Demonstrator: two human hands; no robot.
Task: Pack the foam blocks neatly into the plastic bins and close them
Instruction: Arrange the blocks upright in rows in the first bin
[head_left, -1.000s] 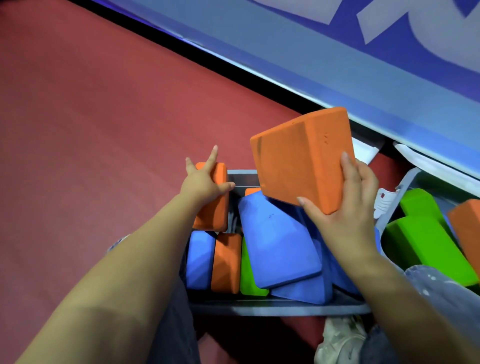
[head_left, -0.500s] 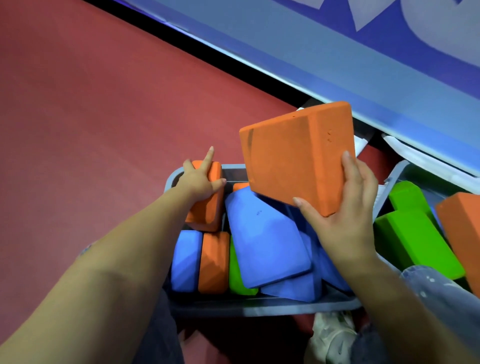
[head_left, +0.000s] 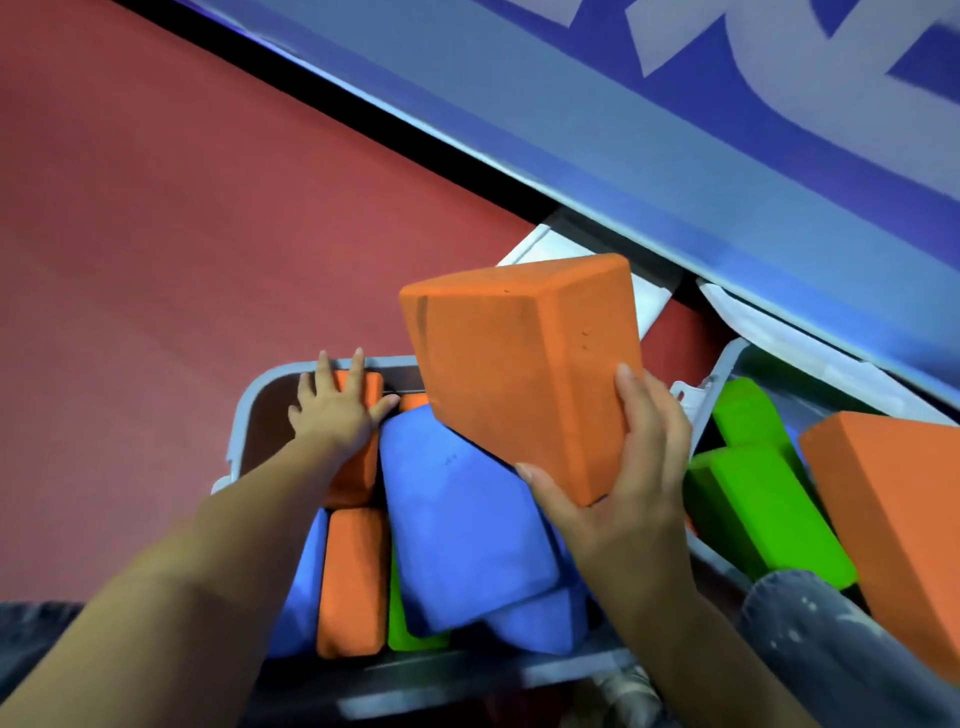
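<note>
Our right hand (head_left: 618, 499) grips an orange block (head_left: 519, 374) above the crowded bin (head_left: 244, 410); our left hand (head_left: 337, 410), fingers spread, presses another orange block (head_left: 358, 467) beside open room at the bin's left edge. Banner (head_left: 675, 104) lettering unreadable.

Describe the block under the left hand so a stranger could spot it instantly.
Find the grey bin on the red floor. At its far left end an orange block stands on edge, the left hand pressing flat on it. The other orange blocks are nearer or held aloft.

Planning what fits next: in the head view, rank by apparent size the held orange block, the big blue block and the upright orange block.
1. Held orange block, though it is nearest the camera.
2. Big blue block.
3. Upright orange block, edge-on only.
</note>
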